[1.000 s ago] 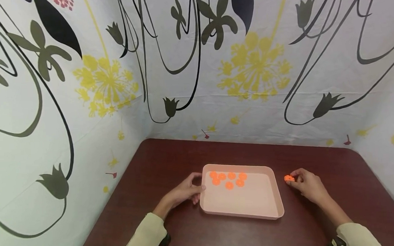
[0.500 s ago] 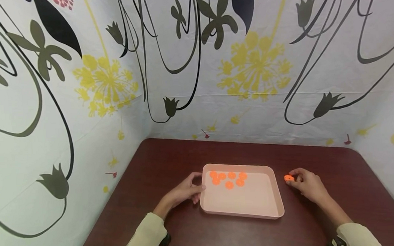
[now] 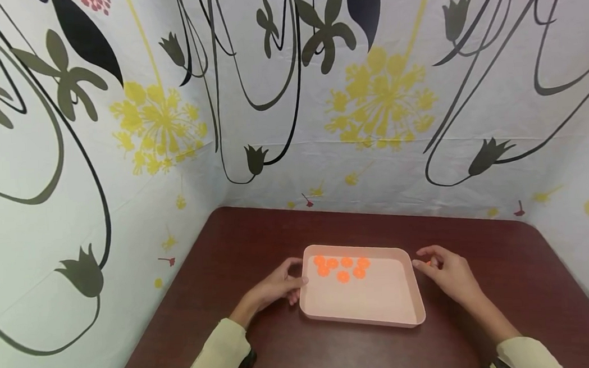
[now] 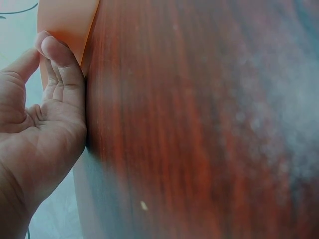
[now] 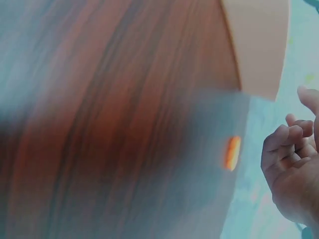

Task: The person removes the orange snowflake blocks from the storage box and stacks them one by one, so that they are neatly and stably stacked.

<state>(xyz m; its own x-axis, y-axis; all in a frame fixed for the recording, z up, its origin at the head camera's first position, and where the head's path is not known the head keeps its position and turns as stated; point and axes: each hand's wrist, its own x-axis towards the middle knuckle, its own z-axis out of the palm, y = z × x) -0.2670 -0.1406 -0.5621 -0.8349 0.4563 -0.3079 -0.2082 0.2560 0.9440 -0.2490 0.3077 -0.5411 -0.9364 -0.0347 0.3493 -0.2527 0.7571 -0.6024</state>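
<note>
A peach-coloured shallow tray (image 3: 362, 301) sits mid-table, with several small orange scalloped discs (image 3: 343, 276) along its back left. My left hand (image 3: 275, 286) holds the tray's left rim, thumb on top of the edge; the left wrist view has this hand (image 4: 50, 104) against the tray wall (image 4: 70, 20). Just beyond the tray's right rim is my right hand (image 3: 452, 273), thumb and forefinger apart. One orange disc (image 5: 232, 153) lies on the table, separate from the right hand (image 5: 294, 154) in the right wrist view; the head view shows only a sliver of it behind the fingers.
The dark red-brown table (image 3: 264, 349) has rounded far corners. White cloth with flower prints (image 3: 284, 173) hangs behind it and along its left and right sides.
My right hand has let go of the orange disc, spread its thumb and forefinger, and moved left toward the tray's right rim. The left hand and tray look unmoved.
</note>
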